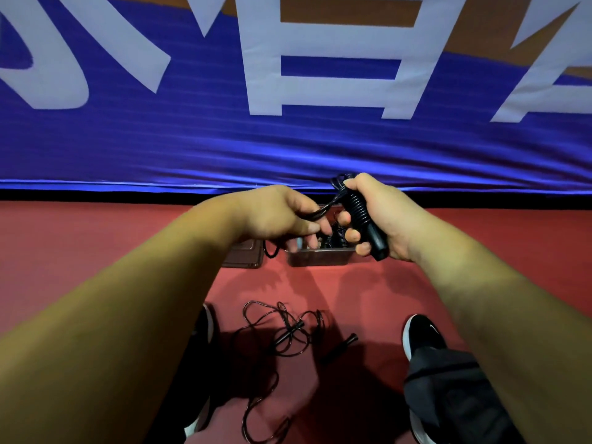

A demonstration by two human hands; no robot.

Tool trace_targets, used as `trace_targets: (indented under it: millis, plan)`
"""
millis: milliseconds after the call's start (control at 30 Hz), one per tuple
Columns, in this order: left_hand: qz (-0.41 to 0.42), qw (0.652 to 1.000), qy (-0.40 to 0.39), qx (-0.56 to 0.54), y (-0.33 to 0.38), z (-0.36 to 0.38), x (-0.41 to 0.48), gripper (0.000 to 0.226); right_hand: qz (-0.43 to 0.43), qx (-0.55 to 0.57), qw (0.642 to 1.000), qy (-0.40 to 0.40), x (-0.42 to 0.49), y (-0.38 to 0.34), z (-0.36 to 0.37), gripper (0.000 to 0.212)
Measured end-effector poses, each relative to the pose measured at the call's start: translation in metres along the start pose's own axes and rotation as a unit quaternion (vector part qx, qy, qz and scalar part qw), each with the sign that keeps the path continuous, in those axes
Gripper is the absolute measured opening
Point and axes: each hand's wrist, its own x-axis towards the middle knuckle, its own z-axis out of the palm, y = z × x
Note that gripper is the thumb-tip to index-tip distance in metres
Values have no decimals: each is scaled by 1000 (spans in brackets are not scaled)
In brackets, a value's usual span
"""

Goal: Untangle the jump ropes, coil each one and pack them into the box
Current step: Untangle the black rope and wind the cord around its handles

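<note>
Between your shoes (423, 334) a tangled rope (282, 334) lies on the floor (96, 251), while farther off your right hand (378, 216) grips the rope-wound handles (358, 213), long axis slanting near-right, your left hand (275, 213) pinches the strand (320, 213) just left, box (320, 257) beneath both.

The single wide-angle view sits on the person's head, facing forward and steeply down. The left hand (278, 216) and right hand (381, 216) are close, mid-frame. The red floor (64, 235) lies below, and a blue banner (192, 149) straight ahead fills the top.
</note>
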Motion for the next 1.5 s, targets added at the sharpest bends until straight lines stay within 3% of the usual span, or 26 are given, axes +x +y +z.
trace_targets:
  millis: [100,233,433,567,767,900,967,1100,1300,1400,1500]
  plan:
    - [4,998,9,-55,11,-1,-11,17,-19,-34,999,34,2,2,0,32]
    - [0,984,-12,-175,11,-3,-11,44,-56,-87,993,56,6,6,4,33]
    - [-40,956,-51,-285,-3,-3,-3,22,-86,-96,990,52,8,4,3,32]
    - [-61,980,20,-188,-6,-2,-1,11,-93,-97,990,32,7,6,5,32]
    - [-24,992,99,-77,-7,8,12,26,-74,-23,997,1,2,5,10,37]
    - [-18,994,90,-65,-6,6,10,23,-66,32,996,-41,-1,-1,4,39]
    - [-4,990,88,-113,-4,7,7,21,-59,56,996,-44,-1,-3,-2,37]
    - [14,948,163,-272,2,0,6,28,-42,71,996,-20,3,-3,-9,30]
    - [-3,924,19,-381,8,-3,0,34,-56,44,996,47,12,3,-9,30]
    - [-30,906,15,-422,11,-3,0,47,-59,13,995,75,16,6,-11,32]
    - [-51,910,54,-407,13,-4,1,46,-57,2,994,90,20,10,-5,35]
